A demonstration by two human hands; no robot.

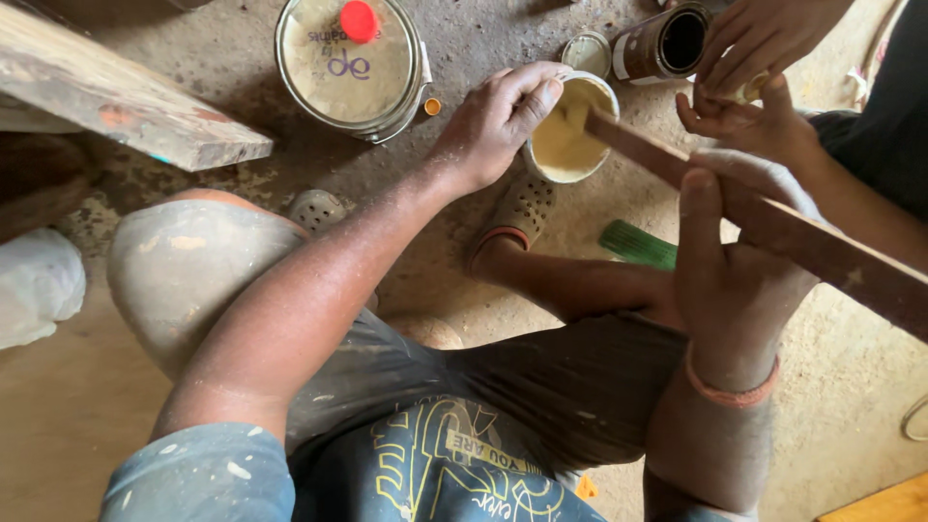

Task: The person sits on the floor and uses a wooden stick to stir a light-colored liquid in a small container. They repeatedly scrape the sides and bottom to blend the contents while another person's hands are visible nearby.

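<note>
My left hand point(493, 121) gripped the can point(570, 130) of pale paste by its rim, on the floor point(851, 387). My right hand point(735, 261) clasped a stick point(773, 227), tip in the can.

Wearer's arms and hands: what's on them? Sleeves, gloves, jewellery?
Both bare, no gloves, dusted with pale powder. Left hand: arm bare up to a short grey-blue sleeve flecked with light paint. Right hand: thin orange-pink band at the wrist.
</note>
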